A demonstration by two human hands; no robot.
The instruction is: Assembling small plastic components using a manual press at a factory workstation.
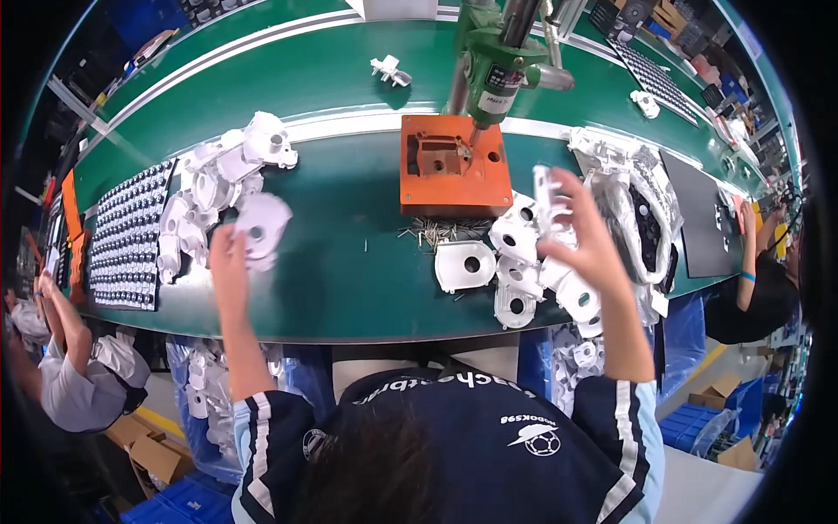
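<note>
Left of the middle of the bench, my left hand (229,258) grips a white plastic housing (262,225) by its left edge; the piece is slightly blurred and has a round hole. On the right, my right hand (589,231) is raised with thumb and fingers around another white plastic housing (545,196), seen nearly edge-on. Beneath that hand lies a heap of loose white housings (515,240), several with dark round holes. Between my hands stands a green press (502,74) over an orange fixture block (454,192). Small metal pins (441,232) are scattered along the block's front edge.
At the left, more white housings (188,223) are piled beside a tray of round black parts (131,236). A clear plastic bag (633,223) and a black board (698,218) lie at the right. Blue-lined bins (205,384) stand below the bench. Co-workers sit on both sides.
</note>
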